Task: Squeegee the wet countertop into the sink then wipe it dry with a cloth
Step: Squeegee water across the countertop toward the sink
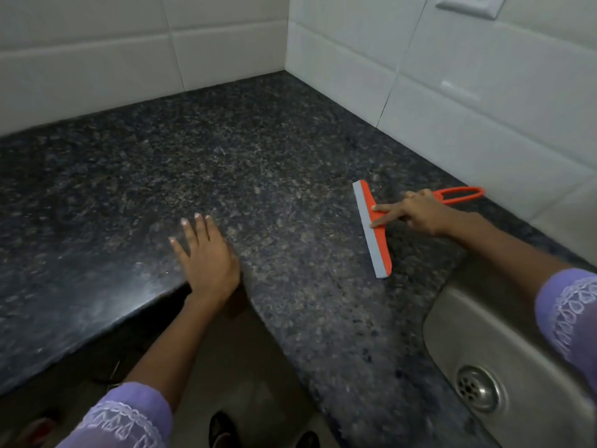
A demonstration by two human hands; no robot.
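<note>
Apparently early: right hand (pixel 420 215) grips the orange grey-bladed plastic squeegee (pixel 374 227), two fingers (pixel 386 208) extended; left hand (pixel 206 257) flat on the dark speckled granite surface (pixel 258 150); no cloth visible.

I see white tiles (pixel 226 53) on two walls, and the walls meet in a corner (pixel 286 67) at the back. The tiles are big and shiny, with thin lines between them. High up on the right wall is a white switch plate (pixel 468 3). Down low, past the front edge, the floor (pixel 245 376) is brown and dim. The light is soft, and it makes a pale shine on the tiles
</note>
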